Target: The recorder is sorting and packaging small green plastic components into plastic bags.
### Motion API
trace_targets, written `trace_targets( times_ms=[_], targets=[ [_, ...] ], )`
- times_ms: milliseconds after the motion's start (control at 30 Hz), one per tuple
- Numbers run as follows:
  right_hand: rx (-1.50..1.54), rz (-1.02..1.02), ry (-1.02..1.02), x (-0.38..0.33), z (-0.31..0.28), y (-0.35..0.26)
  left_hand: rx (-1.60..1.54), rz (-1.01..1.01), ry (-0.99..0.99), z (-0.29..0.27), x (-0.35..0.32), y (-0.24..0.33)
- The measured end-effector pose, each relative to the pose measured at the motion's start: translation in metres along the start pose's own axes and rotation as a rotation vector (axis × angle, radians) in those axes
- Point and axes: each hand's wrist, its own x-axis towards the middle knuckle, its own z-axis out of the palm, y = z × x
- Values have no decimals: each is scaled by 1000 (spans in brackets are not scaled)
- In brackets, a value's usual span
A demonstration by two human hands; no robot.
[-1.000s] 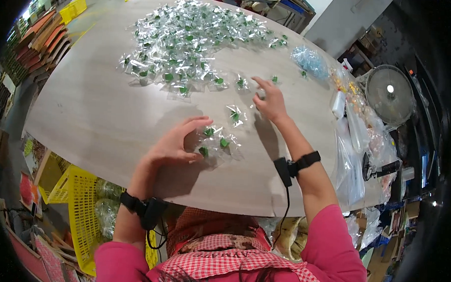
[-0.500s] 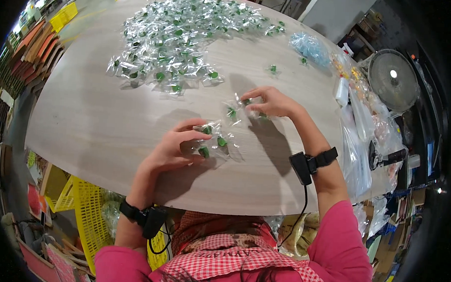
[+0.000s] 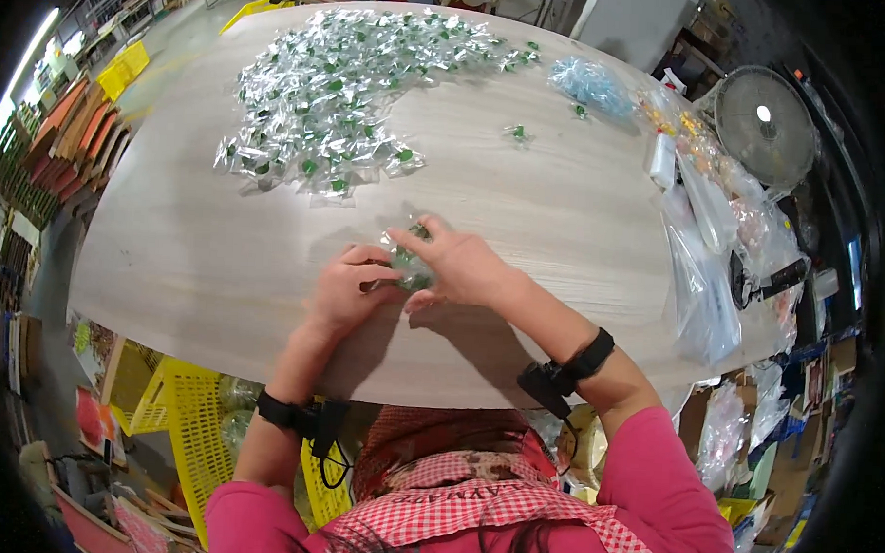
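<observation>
My left hand (image 3: 346,291) and my right hand (image 3: 462,265) meet over the near middle of the table. Between them is a small cluster of clear plastic packets (image 3: 412,266) with green pieces inside. The left fingers are curled against the cluster's left side. From the right, my thumb and fingers close around it, hiding part of the packets. Farther off at the upper left lies a big heap of similar clear packets (image 3: 322,97). One packet (image 3: 517,133) lies apart, right of the heap, and another (image 3: 580,112) is near a pale blue plastic bundle (image 3: 593,85).
The pale table (image 3: 199,258) has a rounded edge. Along its right side are a white bottle (image 3: 663,159), clear plastic bags (image 3: 700,286) and a round fan (image 3: 764,127). A yellow basket (image 3: 198,443) stands below the near left edge. Stacked boards (image 3: 78,118) are beyond the left side.
My right hand has moved left and nearer, bringing its packets against those at my left hand. The packets are now gathered in one cluster. The view has shifted slightly.
</observation>
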Motion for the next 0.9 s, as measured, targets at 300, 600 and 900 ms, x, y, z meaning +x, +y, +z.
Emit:
trace_targets(
  times_ms=[300,600,900],
  targets=[
    [119,112,208,-61,14,16,-116,17,-509,-8,56,41],
    [100,596,291,-273,-14,41,631,-196,-314,-66,181,-59],
    [260,999,12,-418,43,26,587,-242,-564,27,169,-37]
  ],
)
